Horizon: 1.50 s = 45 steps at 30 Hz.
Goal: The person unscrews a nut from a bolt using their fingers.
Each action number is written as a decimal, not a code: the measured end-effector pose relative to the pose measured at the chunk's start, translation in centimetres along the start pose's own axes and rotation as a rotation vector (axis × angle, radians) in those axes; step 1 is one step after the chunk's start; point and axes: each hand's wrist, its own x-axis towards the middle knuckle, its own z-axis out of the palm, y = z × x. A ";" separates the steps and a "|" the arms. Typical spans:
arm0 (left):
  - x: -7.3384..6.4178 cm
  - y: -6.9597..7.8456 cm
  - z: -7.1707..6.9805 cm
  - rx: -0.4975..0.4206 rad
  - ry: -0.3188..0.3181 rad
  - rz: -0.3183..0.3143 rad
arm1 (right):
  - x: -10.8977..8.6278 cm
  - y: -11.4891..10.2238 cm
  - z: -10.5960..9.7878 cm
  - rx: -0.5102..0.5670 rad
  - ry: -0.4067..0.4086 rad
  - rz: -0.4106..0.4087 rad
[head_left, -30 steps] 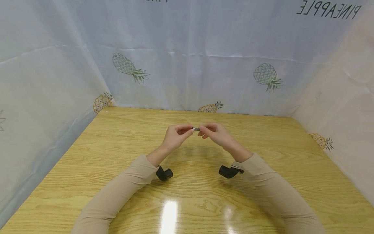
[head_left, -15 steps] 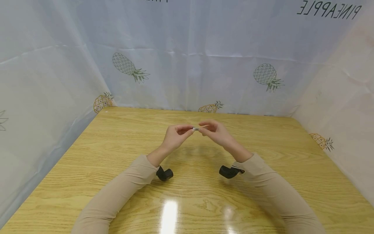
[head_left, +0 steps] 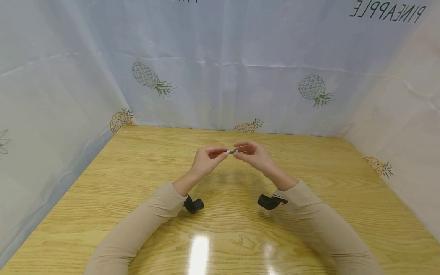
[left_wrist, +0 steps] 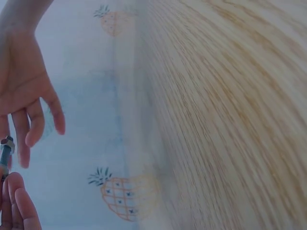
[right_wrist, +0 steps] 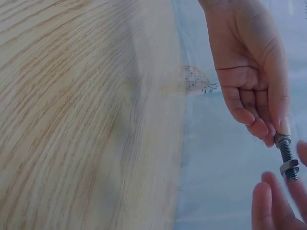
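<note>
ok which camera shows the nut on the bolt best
Right wrist view: the nut shows largest there, its flat faces plain around the threaded bolt. The left wrist view catches it at the left edge; in the head view it is too small to make out its shape.

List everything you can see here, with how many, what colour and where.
table: one, yellow-brown wood, foreground
cloth: count unclear, whitish, behind and beside table
pineapple prints: six in head view, one cut off, green or orange, cloth
lettering: two pieces, dark, cloth's top
bolt: one, grey, above the table
nut: one, grey, on the bolt
sleeves: two, beige, bottom left and right
wrist devices: two, black, sleeve ends
left hand: one, bare, pinching the bolt's end
right hand: one, bare, beside the nut
</note>
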 end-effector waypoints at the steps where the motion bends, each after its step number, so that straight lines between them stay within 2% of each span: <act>1: 0.0 0.0 0.0 0.001 0.000 0.000 | 0.0 -0.1 0.0 -0.003 -0.002 0.013; 6: -0.1 0.1 0.0 0.004 0.000 0.003 | 0.1 -0.1 0.0 -0.039 -0.016 0.054; 14: -0.1 0.1 0.0 -0.003 0.000 0.000 | -0.1 -0.1 0.0 -0.013 -0.001 0.000; 22: -0.1 -0.1 0.0 0.005 0.007 -0.006 | -0.1 -0.1 0.0 -0.042 -0.014 0.082; 28: -0.1 -0.1 0.0 0.003 0.011 -0.003 | -0.2 0.0 -0.1 -0.037 0.000 0.031; 32: -0.1 -0.1 0.0 0.003 0.008 -0.006 | -0.2 0.0 0.0 -0.010 0.004 0.031; 40: 0.0 -0.2 0.0 0.008 0.009 -0.003 | -0.1 -0.1 -0.1 -0.044 -0.012 0.075; 45: -0.1 -0.1 0.0 0.004 0.008 -0.004 | -0.1 0.1 -0.1 -0.052 -0.001 0.039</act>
